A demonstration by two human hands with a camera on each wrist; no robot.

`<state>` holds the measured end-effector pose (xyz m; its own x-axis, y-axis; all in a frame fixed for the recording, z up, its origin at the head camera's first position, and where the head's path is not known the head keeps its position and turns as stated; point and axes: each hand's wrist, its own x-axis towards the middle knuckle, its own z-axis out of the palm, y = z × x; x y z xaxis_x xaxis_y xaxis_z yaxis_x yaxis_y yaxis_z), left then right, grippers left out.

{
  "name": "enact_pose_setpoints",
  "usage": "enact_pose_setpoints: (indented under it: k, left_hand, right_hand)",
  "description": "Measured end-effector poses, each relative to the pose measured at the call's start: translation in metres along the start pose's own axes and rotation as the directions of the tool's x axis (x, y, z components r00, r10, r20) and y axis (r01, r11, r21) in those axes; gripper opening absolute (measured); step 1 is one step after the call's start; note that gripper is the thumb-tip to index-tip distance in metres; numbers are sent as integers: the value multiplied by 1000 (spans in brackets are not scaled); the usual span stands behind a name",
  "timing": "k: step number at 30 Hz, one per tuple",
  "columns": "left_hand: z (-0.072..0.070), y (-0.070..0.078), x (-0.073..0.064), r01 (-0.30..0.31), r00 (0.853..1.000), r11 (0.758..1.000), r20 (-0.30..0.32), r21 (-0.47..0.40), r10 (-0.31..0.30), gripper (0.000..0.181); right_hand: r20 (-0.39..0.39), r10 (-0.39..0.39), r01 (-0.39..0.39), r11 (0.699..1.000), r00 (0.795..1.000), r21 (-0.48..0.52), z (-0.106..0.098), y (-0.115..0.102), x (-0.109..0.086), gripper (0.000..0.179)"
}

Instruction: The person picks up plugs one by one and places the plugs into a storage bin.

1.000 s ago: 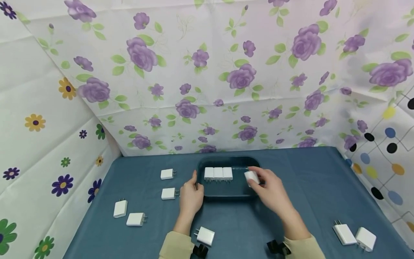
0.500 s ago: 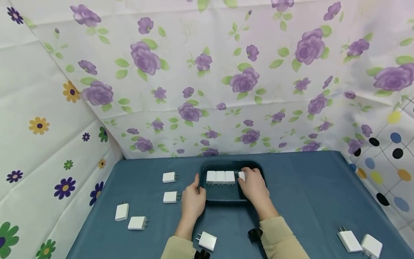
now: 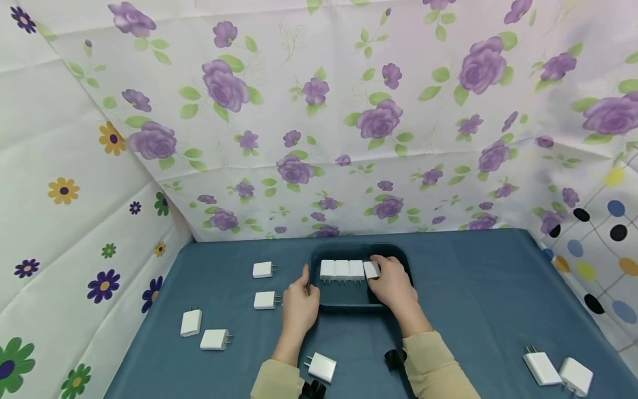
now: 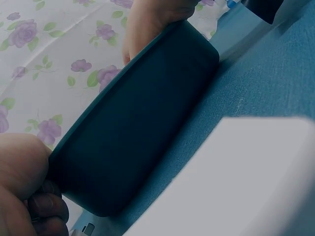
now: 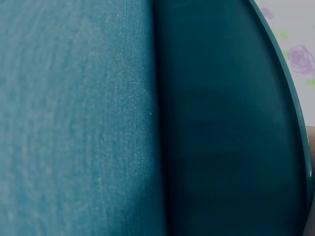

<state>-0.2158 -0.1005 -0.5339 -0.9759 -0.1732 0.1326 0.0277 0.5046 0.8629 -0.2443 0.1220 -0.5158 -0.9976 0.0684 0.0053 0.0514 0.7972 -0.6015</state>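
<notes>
Tabletop (image 3: 473,288): right hand (image 3: 394,285) has moved its charger (image 3: 370,269) nearer three others (image 3: 341,269).

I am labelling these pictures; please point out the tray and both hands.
Tray (image 3: 344,293), head view: bare floor.
Left hand (image 3: 300,305), head view: back of hand.
Right hand (image 3: 392,284), head view: back of hand.

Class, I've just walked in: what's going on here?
A person's left hand holds the left rim of a dark teal, rounded rectangular tray while the right hand pinches a white, box-shaped plug charger inside it, at the right end of a row of three matching white chargers. Whether that one touches the row is unclear. Seven more chargers lie outside the tray on the blue cloth-covered table: four to the left, one on its near side, two to the right.
</notes>
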Motion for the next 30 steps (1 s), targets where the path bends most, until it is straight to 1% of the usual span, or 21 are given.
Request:
enact_pose_setpoints:
  k: [2, 6, 10, 14, 16, 19, 22, 25, 30]
  left_hand:
    - [-1, 0, -1, -1, 1000, 1000, -5, 3, 1, 56]
    - [-2, 0, -3, -1, 1000, 1000, -2, -1, 1, 56]
    - [-2, -1, -3, -5, 1000, 1000, 2, -6, 5, 56]
    - [-3, -1, -2, -5, 1000, 1000, 5, 3, 5, 56]
    - [-3, -1, -2, -12, 1000, 1000, -4, 7, 12, 56]
    - [-4, 0, -1, -20, 1000, 1000, -13, 10, 20, 55]
    - [-4, 0, -1, -12, 1000, 1000, 1, 10, 12, 55]
    - [-2, 0, -1, -5, 1000, 1000, 20, 13, 4, 56]
    - [0, 0, 0, -9, 1000, 1000, 11, -1, 9, 56]
  right_hand:
    - [-15, -18, 19, 1000, 1000, 8, 2, 0, 0, 55]
    - [-27, -22, 22, 1000, 999, 5, 5, 1, 0, 52]
    - [-51, -46, 46, 999, 998, -3, 7, 3, 1, 49]
    - [-51, -53, 53, 999, 997, 2, 7, 2, 0, 44]
    - [-48, -51, 51, 999, 998, 9, 7, 1, 0, 44]
    - [-54, -57, 59, 998, 997, 19, 7, 0, 0, 44]
    - [-56, -46, 47, 999, 997, 26, 7, 0, -1, 45]
    - [-56, -36, 37, 999, 998, 16, 6, 2, -2, 48]
    - [-40, -39, 39, 999, 998, -13, 2, 5, -1, 51]
